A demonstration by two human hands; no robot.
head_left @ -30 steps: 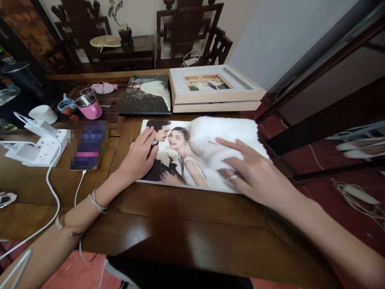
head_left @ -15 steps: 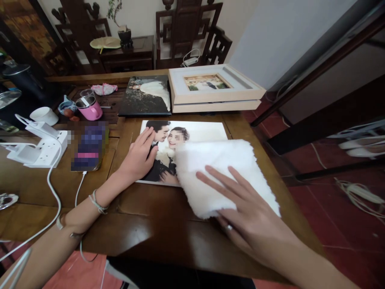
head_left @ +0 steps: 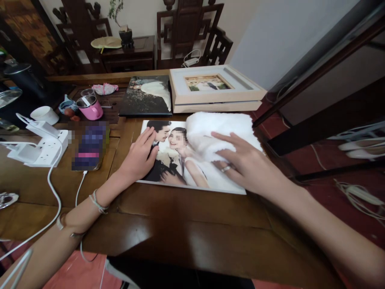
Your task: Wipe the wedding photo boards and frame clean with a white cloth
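A large wedding photo print [head_left: 174, 168] lies flat on the wooden table [head_left: 186, 224]. My left hand [head_left: 138, 154] rests flat on the print's left edge, fingers stretched out. My right hand [head_left: 245, 164] presses a fluffy white cloth [head_left: 216, 130] onto the print's upper right part, fingers spread over the cloth, a ring on one finger.
Behind the print lie a dark photo album [head_left: 146, 96] and a pale framed picture [head_left: 210, 88]. At the left are a pink mug [head_left: 89, 106], a white power strip [head_left: 39, 146] with cables, a phone [head_left: 88, 146] and a white cup [head_left: 45, 114]. Dark wooden chairs stand beyond the table.
My right hand has slid the white cloth from the print's near right corner back up to its far right part. The left hand has stayed in place.
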